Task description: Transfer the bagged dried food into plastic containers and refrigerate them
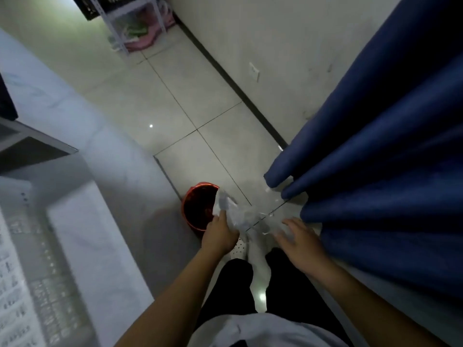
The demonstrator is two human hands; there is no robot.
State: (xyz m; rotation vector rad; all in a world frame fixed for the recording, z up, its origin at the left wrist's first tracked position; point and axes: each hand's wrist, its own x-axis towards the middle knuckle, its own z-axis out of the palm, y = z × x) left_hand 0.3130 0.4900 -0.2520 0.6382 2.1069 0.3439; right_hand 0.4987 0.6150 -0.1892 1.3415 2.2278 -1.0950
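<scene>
We pinch a crumpled clear bag [231, 212] in our left hand [219, 235], over the red bin [198, 209] at 11 o'clock. Bag looks light, limp, slippery: grip bunched plastic. Right hand [302, 242] spread, holding nothing.

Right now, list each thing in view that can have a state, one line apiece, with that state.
Left hand: grip closed on the crumpled plastic bag.
Right hand: fingers spread, holding nothing.
Crumpled plastic bag: scrunched, held at the bin's rim, not yet dropped.
Red bin: upright on the floor, uncovered, dark inside; contents unclear.
Blue curtain: hanging in folds, hem near the floor.
</scene>
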